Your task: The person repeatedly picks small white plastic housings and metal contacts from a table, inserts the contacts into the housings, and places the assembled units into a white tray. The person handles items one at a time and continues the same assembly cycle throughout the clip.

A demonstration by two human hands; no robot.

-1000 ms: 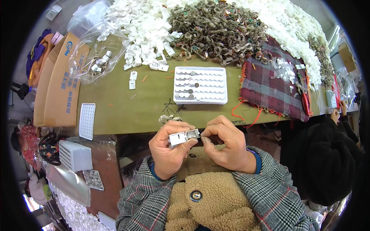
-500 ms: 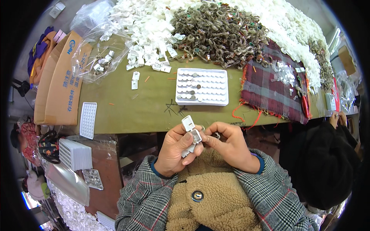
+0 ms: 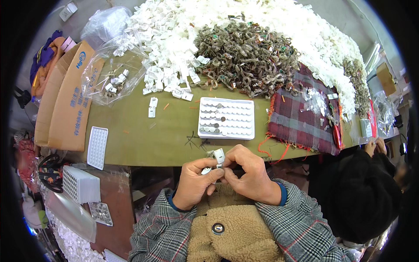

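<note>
My left hand [image 3: 195, 180] pinches a small white hinged plastic case [image 3: 219, 155] between thumb and fingers, just off the front edge of the table. Another white piece [image 3: 206, 170] shows between the same fingers. Closed at the case's right side, my right hand [image 3: 251, 174] grips it with thumb and fingertips. A small grey coiled strand [image 3: 211, 154] sits beside the case, partly hidden. Beyond my hands lies a white tray [image 3: 248, 136] with rows of round white pockets; several hold small round metallic discs.
White plastic cases [image 3: 170, 56] and grey-brown coiled strands [image 3: 248, 52] are heaped at the back. A plaid cloth [image 3: 292, 118] lies at right, a cardboard box [image 3: 61, 109] at left. Stacked trays [image 3: 80, 185] stand lower left. Another person [image 3: 355, 196] works at right.
My right hand has come in against the case, which has turned and is now more covered by fingers. The coiled strand has moved from my right fingers to beside the case. The view has shifted.
</note>
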